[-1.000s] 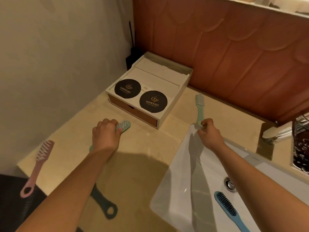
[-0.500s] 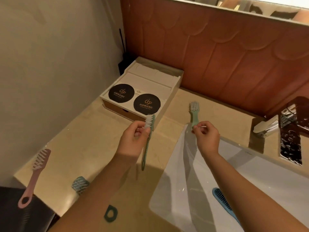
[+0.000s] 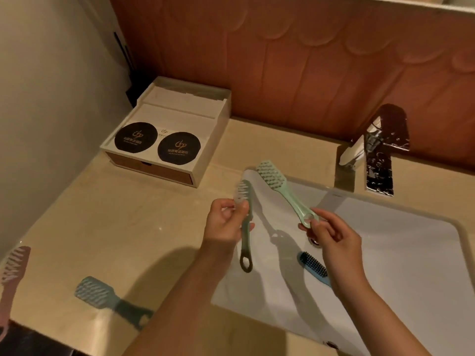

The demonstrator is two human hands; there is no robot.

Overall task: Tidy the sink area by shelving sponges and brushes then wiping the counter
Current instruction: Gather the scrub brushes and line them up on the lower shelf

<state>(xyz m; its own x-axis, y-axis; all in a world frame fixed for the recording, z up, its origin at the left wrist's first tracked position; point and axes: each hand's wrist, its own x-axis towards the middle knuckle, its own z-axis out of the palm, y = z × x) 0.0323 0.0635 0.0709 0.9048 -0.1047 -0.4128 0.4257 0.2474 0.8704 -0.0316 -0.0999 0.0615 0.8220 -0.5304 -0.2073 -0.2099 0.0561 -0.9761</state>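
Left hand (image 3: 225, 223): the fingers (image 3: 223, 204) are curled and a dark green brush (image 3: 246, 249) is pinched between them and the thumb, just below its bristle head. The head is seen above the fingertips, bristles turned left. The handle hangs down past the palm, its loop end lowest.

Right hand (image 3: 332, 236): the fingers (image 3: 324, 217) are narrowed on the loop end of a light green brush (image 3: 288, 195), which is held by that end alone. The handle is angled up and left from the fingertips, bristle head farthest away, bristles up.

Both brushes are held in the air above the left end of the white sink (image 3: 401, 253). The two heads are near each other but apart.

Below the right fingers, a blue brush (image 3: 314, 269) with dark bristles is seen lying in the basin, partly covered by the right wrist. The drain is mostly hidden behind that hand.

Left of and below the left fingers, a teal brush (image 3: 95, 292) lies flat on the beige desk (image 3: 128, 214), its handle partly covered by the forearm. Farther left, at the desk's edge, a pink brush (image 3: 13, 267) is noted.

Beyond the left fingers, a white organizer box (image 3: 205, 140) with two black round discs (image 3: 135, 137) is set against the wall. Beyond the right fingers, a chrome faucet (image 3: 380, 150) is mounted.
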